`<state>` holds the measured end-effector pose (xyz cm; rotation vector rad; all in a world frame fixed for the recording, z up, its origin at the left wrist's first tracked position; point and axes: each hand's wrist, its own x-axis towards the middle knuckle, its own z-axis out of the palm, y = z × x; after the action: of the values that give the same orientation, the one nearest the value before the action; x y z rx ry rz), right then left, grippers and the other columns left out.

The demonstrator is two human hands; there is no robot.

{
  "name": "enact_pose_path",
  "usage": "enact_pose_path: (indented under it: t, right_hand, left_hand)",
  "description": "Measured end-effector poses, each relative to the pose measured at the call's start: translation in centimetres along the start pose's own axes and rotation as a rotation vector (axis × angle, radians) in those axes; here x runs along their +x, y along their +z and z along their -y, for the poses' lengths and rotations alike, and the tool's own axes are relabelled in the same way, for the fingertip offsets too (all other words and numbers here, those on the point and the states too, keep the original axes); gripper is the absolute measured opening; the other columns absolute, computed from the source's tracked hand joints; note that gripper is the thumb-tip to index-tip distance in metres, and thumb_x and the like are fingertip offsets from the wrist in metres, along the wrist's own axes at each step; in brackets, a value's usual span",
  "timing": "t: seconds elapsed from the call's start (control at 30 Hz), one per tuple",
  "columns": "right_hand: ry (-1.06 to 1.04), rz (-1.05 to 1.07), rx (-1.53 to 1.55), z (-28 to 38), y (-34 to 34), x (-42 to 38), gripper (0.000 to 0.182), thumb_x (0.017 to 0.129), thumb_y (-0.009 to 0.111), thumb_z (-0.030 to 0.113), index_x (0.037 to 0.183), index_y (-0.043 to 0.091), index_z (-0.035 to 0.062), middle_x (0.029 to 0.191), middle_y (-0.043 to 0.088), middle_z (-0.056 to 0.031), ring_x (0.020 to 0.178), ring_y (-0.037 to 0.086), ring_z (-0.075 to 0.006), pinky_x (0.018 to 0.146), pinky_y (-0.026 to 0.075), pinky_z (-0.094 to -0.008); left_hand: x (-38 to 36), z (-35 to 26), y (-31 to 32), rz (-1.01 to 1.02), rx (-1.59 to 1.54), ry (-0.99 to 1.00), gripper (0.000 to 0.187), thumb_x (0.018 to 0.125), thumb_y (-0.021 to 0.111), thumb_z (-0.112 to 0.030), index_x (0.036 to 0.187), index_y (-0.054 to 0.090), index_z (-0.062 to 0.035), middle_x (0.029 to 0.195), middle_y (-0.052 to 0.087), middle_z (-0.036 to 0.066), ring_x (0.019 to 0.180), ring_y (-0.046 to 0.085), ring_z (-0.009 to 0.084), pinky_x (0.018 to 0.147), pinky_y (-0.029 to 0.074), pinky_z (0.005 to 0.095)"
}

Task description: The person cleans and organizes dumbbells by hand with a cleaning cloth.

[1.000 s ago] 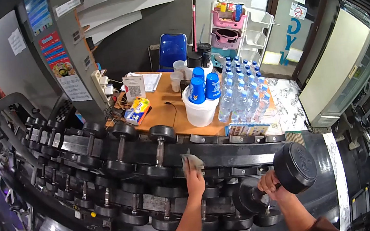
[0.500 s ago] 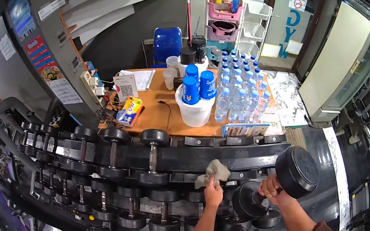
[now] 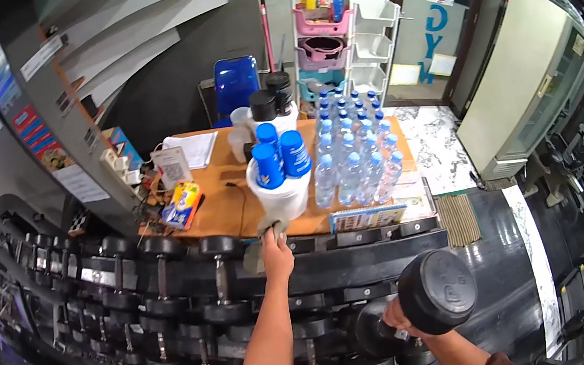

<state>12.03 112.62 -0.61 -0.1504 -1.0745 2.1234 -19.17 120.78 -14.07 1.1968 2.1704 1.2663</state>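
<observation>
A grey-beige cloth (image 3: 253, 256) hangs from my left hand (image 3: 276, 254), whose fingers are closed on it at the top edge of the dumbbell rack, just in front of the white bucket (image 3: 283, 193). My right hand (image 3: 398, 318) grips the handle of a large black dumbbell (image 3: 438, 291), held above the lower right part of the rack (image 3: 336, 257). One round head faces up toward the camera, and the other lies left of my right hand. Black dumbbells (image 3: 222, 279) rest in rows to the left.
Beyond the rack is an orange desk (image 3: 218, 183) with blue cups (image 3: 268, 165), water bottles (image 3: 353, 172), a yellow packet (image 3: 182, 205) and a desk calendar (image 3: 368, 217). A blue chair (image 3: 236, 87) stands behind it. A tall white cabinet (image 3: 524, 83) is at the right.
My left hand has moved forward and left with the cloth, up to the rack's top edge by the bucket. My right hand still holds the dumbbell, now slightly further left in view. The view has shifted.
</observation>
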Motion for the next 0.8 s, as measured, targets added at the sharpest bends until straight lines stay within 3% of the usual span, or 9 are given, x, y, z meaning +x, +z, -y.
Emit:
enact_pose_path:
  t: [0.13, 0.17, 0.27, 0.37, 0.43, 0.57, 0.6, 0.67, 0.8]
  right_hand:
    - [-0.094, 0.004, -1.858, -1.1, -6.0, -2.0, 0.034, 0.079, 0.062, 0.034, 0.102, 0.063, 0.0093, 0.1, 0.06, -0.0112, 0.092, 0.058, -0.0293, 0.078, 0.048, -0.045]
    - [-0.298, 0.003, -2.133, -0.6, -5.9, -1.5, 0.035, 0.079, 0.062, 0.034, 0.103, 0.063, 0.0085, 0.1, 0.06, -0.0118, 0.092, 0.058, -0.0306, 0.079, 0.048, -0.0465]
    - [-0.153, 0.064, -2.356, 4.7, -0.5, 0.9, 0.037, 0.078, 0.061, 0.031, 0.106, 0.063, 0.006, 0.101, 0.06, -0.0132, 0.092, 0.057, -0.0341, 0.081, 0.047, -0.0505]
    - [-0.172, -0.063, -2.141, 3.8, -3.0, 1.3, 0.034, 0.076, 0.063, 0.028, 0.102, 0.063, 0.0061, 0.096, 0.06, -0.0119, 0.09, 0.057, -0.0312, 0.076, 0.047, -0.0471]
    - [-0.007, -0.193, -1.537, 1.4, -6.2, 0.0, 0.028, 0.08, 0.063, 0.026, 0.1, 0.06, 0.0074, 0.09, 0.058, -0.0096, 0.08, 0.057, -0.0275, 0.069, 0.046, -0.0425]
    - [0.041, -0.163, -0.221, -1.9, -8.9, -0.5, 0.022, 0.087, 0.062, 0.027, 0.098, 0.056, 0.009, 0.079, 0.057, -0.0069, 0.064, 0.054, -0.0221, 0.057, 0.042, -0.0353]
    - [0.016, -0.142, -0.112, -1.8, -8.2, 0.0, 0.021, 0.09, 0.06, 0.028, 0.099, 0.055, 0.0089, 0.077, 0.056, -0.0069, 0.061, 0.053, -0.0216, 0.056, 0.042, -0.0344]
    - [-0.025, -0.094, 0.11, -1.7, -6.8, 1.1, 0.021, 0.094, 0.056, 0.029, 0.099, 0.055, 0.0087, 0.071, 0.054, -0.0068, 0.054, 0.05, -0.0206, 0.054, 0.04, -0.0327]
    - [0.08, -0.292, -0.046, -2.2, -4.2, 2.2, 0.02, 0.095, 0.053, 0.026, 0.082, 0.05, 0.0107, 0.061, 0.047, -0.0032, 0.049, 0.043, -0.0167, 0.054, 0.037, -0.0307]
  left_hand:
    - [-0.1, 3.1, 6.8, 0.194, 0.56, -0.056, 0.049, 0.094, 0.052, -0.02, 0.139, 0.042, -0.0029, 0.155, 0.029, 0.018, 0.14, 0.031, 0.0399, 0.112, 0.026, 0.0565]
    - [0.1, 3.0, 8.2, 0.194, 0.593, -0.093, 0.049, 0.093, 0.053, -0.02, 0.138, 0.043, -0.0016, 0.154, 0.031, 0.019, 0.139, 0.033, 0.0406, 0.112, 0.025, 0.0562]
    - [0.6, 2.4, 10.0, 0.246, 0.529, -0.191, 0.045, 0.092, 0.053, -0.019, 0.132, 0.048, 0.0002, 0.148, 0.04, 0.021, 0.133, 0.041, 0.0402, 0.111, 0.028, 0.0551]
    - [0.0, -1.6, 9.8, 0.322, 0.376, -0.259, 0.036, 0.092, 0.051, -0.018, 0.123, 0.054, 0.0008, 0.134, 0.053, 0.024, 0.122, 0.053, 0.0395, 0.105, 0.035, 0.0533]
    - [-1.3, -2.8, 9.5, 0.292, 0.262, -0.201, 0.033, 0.096, 0.049, -0.023, 0.111, 0.057, 0.0047, 0.111, 0.064, 0.028, 0.107, 0.06, 0.0435, 0.093, 0.045, 0.0521]
    - [-5.0, -2.0, 7.7, 0.283, -0.088, -0.012, 0.044, 0.097, 0.052, -0.035, 0.112, 0.057, 0.0064, 0.106, 0.063, 0.032, 0.105, 0.057, 0.0492, 0.089, 0.047, 0.0485]
    - [-5.7, -1.9, 6.7, 0.465, -0.233, -0.058, 0.042, 0.099, 0.05, -0.032, 0.118, 0.058, 0.0042, 0.107, 0.065, 0.027, 0.109, 0.061, 0.0423, 0.091, 0.047, 0.0441]
    - [-8.5, -0.3, 5.3, 0.48, -0.6, -0.192, 0.04, 0.101, 0.048, -0.029, 0.126, 0.055, 0.0017, 0.114, 0.066, 0.02, 0.109, 0.063, 0.0359, 0.095, 0.047, 0.0427]
    - [-13.8, 0.4, -3.2, 0.346, -1.298, -0.702, 0.041, 0.101, 0.049, -0.028, 0.135, 0.048, -0.0037, 0.128, 0.059, 0.015, 0.116, 0.059, 0.0332, 0.101, 0.045, 0.0457]
